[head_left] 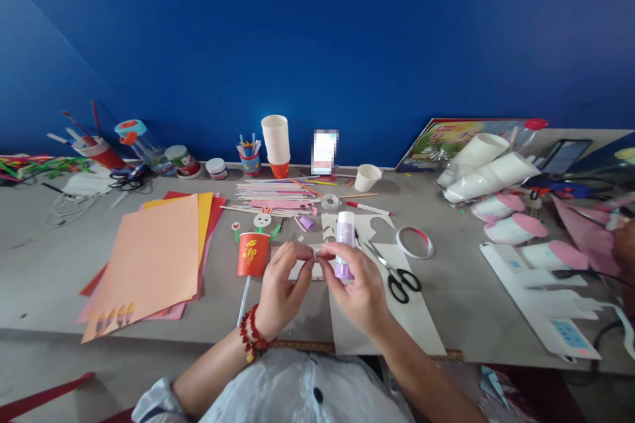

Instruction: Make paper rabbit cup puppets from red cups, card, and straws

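Note:
My left hand (284,285) and my right hand (361,287) meet fingertip to fingertip above the table's front. Both pinch a small whitish piece (315,255), mostly hidden by the fingers. Right behind my right hand stands a purple glue stick (346,238) with a white cap. To the left of my left hand is a red paper cup (253,255) with yellow characters, a white straw (245,301) below it and a paper rabbit head (262,218) above its rim. White paper (401,317) lies under my right hand, with black-handled scissors (397,274) on it.
Coloured paper sheets (153,251) lie at left. Straws and sticks (278,192), a clear tape roll (331,201), a red-capped marker (368,208) and a white tape ring (415,242) lie around. Stacked cups (276,139) stand at the wall; a power strip (540,304) lies right.

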The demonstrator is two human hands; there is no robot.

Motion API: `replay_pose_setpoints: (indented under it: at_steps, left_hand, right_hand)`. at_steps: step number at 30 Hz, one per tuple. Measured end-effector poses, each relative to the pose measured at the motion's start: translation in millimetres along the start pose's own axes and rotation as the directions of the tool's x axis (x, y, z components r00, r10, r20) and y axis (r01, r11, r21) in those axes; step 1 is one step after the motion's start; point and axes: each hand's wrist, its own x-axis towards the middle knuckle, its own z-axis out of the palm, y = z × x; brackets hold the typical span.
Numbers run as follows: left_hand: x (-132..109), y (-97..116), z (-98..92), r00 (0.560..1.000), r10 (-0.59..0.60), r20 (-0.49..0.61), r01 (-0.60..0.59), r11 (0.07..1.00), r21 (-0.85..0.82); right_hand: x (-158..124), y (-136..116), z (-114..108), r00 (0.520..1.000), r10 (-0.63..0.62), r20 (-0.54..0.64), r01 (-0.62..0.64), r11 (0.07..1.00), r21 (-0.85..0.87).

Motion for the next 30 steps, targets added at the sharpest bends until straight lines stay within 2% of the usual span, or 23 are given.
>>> replay_pose_setpoints:
  at_steps: [8,13,17,20,22,25,28,30]
  left_hand:
    - [3.1,-1.1,-4.3,0.998,0.056,0.022,-0.057,0.997,0.052]
    - [5.5,-1.2,-5.1,1.0,-0.007,0.018,0.007,1.0,0.009]
    - [7.2,-1.3,-2.0,0.999,-0.03,0.026,0.031,0.999,-0.031]
    - [8.7,-1.7,0.3,0.994,-0.099,0.038,0.101,0.992,-0.073]
    - [9.7,-2.6,0.8,0.987,-0.147,0.058,0.152,0.983,-0.104]
    - [11.3,-3.8,-0.2,0.98,-0.181,0.086,0.191,0.973,-0.13]
    - [12.3,-3.4,-1.9,0.975,-0.192,0.108,0.205,0.972,-0.118]
    - [12.5,-2.5,-2.3,0.97,-0.207,0.129,0.222,0.968,-0.118]
  right_hand:
    - [3.4,2.0,2.5,0.998,-0.058,0.033,0.059,0.998,-0.027]
    - [6.7,3.3,-0.5,0.998,-0.037,0.042,0.035,0.998,0.044]
    - [5.3,5.5,0.4,0.998,-0.062,0.027,0.061,0.998,0.009]
    - [3.6,7.3,-0.4,0.997,-0.068,0.03,0.068,0.998,0.012]
    - [3.8,8.3,-3.3,0.999,-0.033,0.039,0.031,0.998,0.046]
    - [5.4,9.8,-8.8,0.992,0.106,0.063,-0.113,0.987,0.117]
    - [5.8,11.1,-10.2,0.955,0.263,0.136,-0.291,0.918,0.269]
    - [4.6,11.4,-8.0,0.932,0.322,0.17,-0.363,0.855,0.37]
